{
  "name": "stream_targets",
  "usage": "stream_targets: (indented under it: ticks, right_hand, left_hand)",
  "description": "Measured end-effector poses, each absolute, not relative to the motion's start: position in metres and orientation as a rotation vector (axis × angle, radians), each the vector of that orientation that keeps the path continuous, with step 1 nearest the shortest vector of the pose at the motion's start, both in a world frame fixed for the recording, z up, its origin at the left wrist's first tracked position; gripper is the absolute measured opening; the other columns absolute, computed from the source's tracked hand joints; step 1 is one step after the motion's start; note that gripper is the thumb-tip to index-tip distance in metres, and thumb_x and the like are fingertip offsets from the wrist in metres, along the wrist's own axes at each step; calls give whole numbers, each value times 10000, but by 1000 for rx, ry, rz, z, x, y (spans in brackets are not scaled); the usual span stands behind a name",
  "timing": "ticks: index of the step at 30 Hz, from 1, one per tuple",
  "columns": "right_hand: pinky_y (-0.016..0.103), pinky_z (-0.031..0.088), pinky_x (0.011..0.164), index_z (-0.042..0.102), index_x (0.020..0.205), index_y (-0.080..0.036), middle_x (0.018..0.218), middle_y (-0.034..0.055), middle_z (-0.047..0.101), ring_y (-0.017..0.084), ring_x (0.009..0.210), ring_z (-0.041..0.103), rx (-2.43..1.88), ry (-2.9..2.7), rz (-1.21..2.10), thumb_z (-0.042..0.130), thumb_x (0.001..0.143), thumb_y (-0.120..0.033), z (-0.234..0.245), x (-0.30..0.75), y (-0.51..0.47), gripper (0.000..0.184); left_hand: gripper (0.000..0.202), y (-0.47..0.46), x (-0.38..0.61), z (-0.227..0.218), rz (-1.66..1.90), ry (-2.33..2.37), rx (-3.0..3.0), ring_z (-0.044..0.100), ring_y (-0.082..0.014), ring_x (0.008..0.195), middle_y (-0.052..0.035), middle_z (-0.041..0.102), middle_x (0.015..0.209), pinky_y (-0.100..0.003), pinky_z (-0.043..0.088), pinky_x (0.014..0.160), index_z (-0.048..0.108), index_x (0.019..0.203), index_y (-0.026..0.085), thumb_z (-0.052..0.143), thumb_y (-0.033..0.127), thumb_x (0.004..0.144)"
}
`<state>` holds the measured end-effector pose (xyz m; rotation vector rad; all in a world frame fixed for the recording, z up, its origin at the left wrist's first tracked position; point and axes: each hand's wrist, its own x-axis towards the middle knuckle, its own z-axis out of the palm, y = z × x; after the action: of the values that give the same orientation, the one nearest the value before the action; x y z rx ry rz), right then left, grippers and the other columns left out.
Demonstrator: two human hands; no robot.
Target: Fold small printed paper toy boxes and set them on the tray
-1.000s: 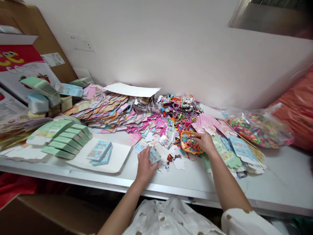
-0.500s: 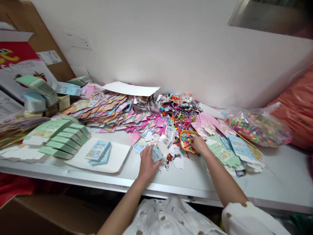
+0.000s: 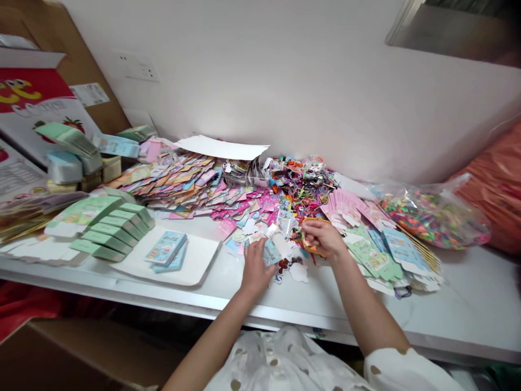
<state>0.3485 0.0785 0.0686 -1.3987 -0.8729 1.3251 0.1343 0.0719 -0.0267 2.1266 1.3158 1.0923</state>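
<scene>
My left hand (image 3: 257, 269) is closed round a small light-blue card box (image 3: 272, 253), held just above the table with its open end turned to the right. Over an orange basket (image 3: 315, 249) of small colourful pieces is my right hand (image 3: 323, 237), its fingers pinched together; whatever they hold is too small to make out. White cut-out stickers (image 3: 299, 272) and small trinkets lie below the box. To the left, blue boxes (image 3: 166, 247) are stacked on a white card tray (image 3: 203, 252).
Green boxes (image 3: 108, 233) stand in a row at the left. Piles of colourful packets (image 3: 175, 182) and trinkets (image 3: 303, 182) line the wall. Flat green and blue cartons (image 3: 374, 255) lie at the right, beside a clear bag (image 3: 435, 217) of colourful pieces.
My right hand has lifted out of the orange basket and moved a little left, towards the box. The box in my left hand now shows its open end more, and the view has shifted slightly.
</scene>
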Motion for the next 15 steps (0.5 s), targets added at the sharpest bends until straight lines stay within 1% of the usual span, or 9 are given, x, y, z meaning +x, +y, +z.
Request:
stream_targets:
  ticks: [2, 4, 5, 7, 9, 10, 12, 13, 15]
  right_hand:
    - [166, 197, 358, 633, 772, -143, 485, -54, 502, 41, 372, 341, -1385, -903, 1396, 743, 555, -371, 61, 319, 77, 333]
    - [180, 266, 385, 651, 766, -141, 482, -43, 518, 63, 392, 386, -1437, -1041, 1324, 694, 619, -357, 53, 295, 75, 265]
    - [194, 324, 425, 661, 760, -145, 510, -25, 554, 83, 434, 443, -1475, -1157, 1214, 667, 653, -334, 50, 286, 73, 218]
    - [228, 419, 566, 679, 763, -162, 656, 21, 650, 137, 602, 566, -1543, -1444, 909, 605, 715, -262, 48, 274, 71, 134]
    - [248, 438, 670, 683, 752, -175, 760, 43, 685, 171, 738, 610, -1594, -1710, 669, 534, 752, -173, 49, 270, 69, 149]
    - [247, 440, 669, 678, 741, -174, 750, 43, 685, 173, 732, 618, -1614, -1810, 654, 499, 760, -136, 50, 270, 69, 183]
    - [225, 443, 579, 661, 777, -167, 672, 25, 661, 148, 605, 612, -1626, -1901, 868, 445, 772, -101, 53, 271, 68, 226]
    - [211, 436, 523, 649, 841, -165, 646, 11, 648, 130, 534, 594, -1616, -1879, 1020, 428, 784, -105, 54, 272, 68, 236]
    - [188, 420, 445, 600, 993, -171, 657, -6, 640, 103, 451, 565, -1577, -1798, 1252, 411, 813, -134, 56, 272, 65, 263]
  left_hand:
    - [648, 71, 140, -26, 1101, 1313, 2127, 423, -275, 1130, -125, 477, 1177, -453, 347, 976, 366, 1276, 166, 605, 225, 677]
    - [648, 69, 143, -26, 1123, 1326, 2129, 413, -276, 1137, -133, 468, 1183, -454, 349, 975, 361, 1276, 154, 599, 216, 677]
    - [650, 69, 143, -26, 1139, 1336, 2132, 409, -278, 1139, -135, 463, 1185, -457, 349, 974, 359, 1276, 152, 597, 211, 674]
    - [653, 68, 142, -26, 1169, 1357, 2151, 402, -282, 1137, -136, 451, 1183, -469, 343, 975, 355, 1274, 154, 590, 191, 665]
    - [651, 67, 139, -28, 1197, 1378, 2181, 398, -287, 1129, -134, 440, 1171, -486, 331, 979, 358, 1266, 160, 580, 164, 655]
    - [650, 66, 138, -30, 1205, 1382, 2192, 397, -288, 1125, -133, 436, 1166, -491, 326, 980, 359, 1264, 163, 574, 153, 651]
    - [649, 65, 136, -34, 1212, 1373, 2194, 400, -286, 1118, -129, 436, 1160, -487, 332, 974, 355, 1262, 168, 570, 147, 650]
    - [650, 65, 135, -37, 1212, 1363, 2187, 403, -283, 1115, -128, 439, 1160, -481, 338, 970, 351, 1264, 168, 573, 153, 653]
    - [654, 63, 133, -40, 1213, 1342, 2167, 406, -277, 1116, -127, 449, 1166, -469, 342, 970, 339, 1271, 164, 579, 170, 663]
